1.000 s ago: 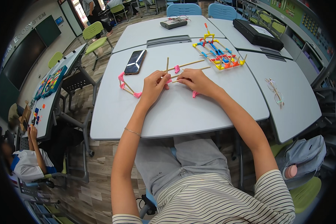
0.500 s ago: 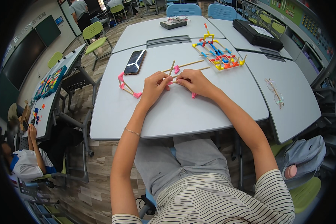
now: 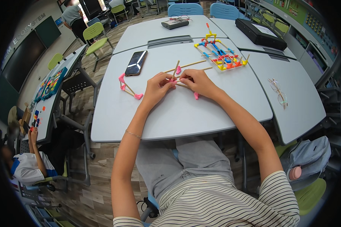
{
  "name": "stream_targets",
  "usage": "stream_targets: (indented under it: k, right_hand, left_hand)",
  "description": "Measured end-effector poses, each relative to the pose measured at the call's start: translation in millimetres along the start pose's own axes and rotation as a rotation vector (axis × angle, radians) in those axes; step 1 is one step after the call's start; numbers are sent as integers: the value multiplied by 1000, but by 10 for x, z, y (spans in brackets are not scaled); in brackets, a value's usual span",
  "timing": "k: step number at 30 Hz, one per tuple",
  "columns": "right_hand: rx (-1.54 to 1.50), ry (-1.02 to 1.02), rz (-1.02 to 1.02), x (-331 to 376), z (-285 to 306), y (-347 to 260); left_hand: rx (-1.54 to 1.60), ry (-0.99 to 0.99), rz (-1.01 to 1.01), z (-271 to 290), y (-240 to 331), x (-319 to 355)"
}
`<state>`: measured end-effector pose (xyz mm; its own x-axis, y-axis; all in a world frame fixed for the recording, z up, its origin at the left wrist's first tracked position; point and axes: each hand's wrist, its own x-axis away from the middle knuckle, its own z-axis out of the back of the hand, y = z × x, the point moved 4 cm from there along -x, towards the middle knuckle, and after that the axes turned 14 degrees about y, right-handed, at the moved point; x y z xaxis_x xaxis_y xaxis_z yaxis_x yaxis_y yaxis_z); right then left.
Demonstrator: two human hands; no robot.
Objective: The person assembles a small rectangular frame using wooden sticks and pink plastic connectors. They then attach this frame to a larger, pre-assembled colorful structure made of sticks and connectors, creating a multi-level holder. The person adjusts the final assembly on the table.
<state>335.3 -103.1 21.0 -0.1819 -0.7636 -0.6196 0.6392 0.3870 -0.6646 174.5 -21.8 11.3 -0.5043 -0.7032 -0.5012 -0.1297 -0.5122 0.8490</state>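
My left hand [image 3: 157,86] is closed in a pinch round a pink connector [image 3: 173,80], from which a thin wooden stick [image 3: 176,67] rises. Close beside it, the fingers of my right hand [image 3: 199,82] pinch another wooden stick at the connector; its far end is partly covered by the hand. A pink connector [image 3: 196,96] shows under the right hand. Beyond the fingers lie a long stick [image 3: 194,63] and a pink connector [image 3: 179,70]. To the left rests a joined piece of sticks and pink connectors [image 3: 138,96].
A frame of sticks with yellow, red and blue connectors [image 3: 223,57] stands far right on the white table [image 3: 170,121]. Around it are a phone [image 3: 136,63], a grey device [image 3: 175,24], a black case [image 3: 260,33] and glasses [image 3: 279,94]. A person [image 3: 30,164] sits at the left table.
My left fingers have shifted slightly and now show more of the pink connector between the hands. The upright stick has tilted a little to the right.
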Motion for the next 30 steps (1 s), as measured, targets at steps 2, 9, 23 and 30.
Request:
stream_targets:
  k: [2,9,23,30]
  right_hand:
    - [13,2,8,6,-28,-22]
    - [47,-23,7,-31,-46,-61]
    - [150,-103,-240,-128,357,137]
    - [148,-318,-234,-61,214,8]
  left_hand:
    - [19,-3,14,2,-2,6]
    - [20,-8,21,13,-43,-6]
    - [-101,192,42,123,-19,-53]
    - [-145,201,36,122,-7,-43]
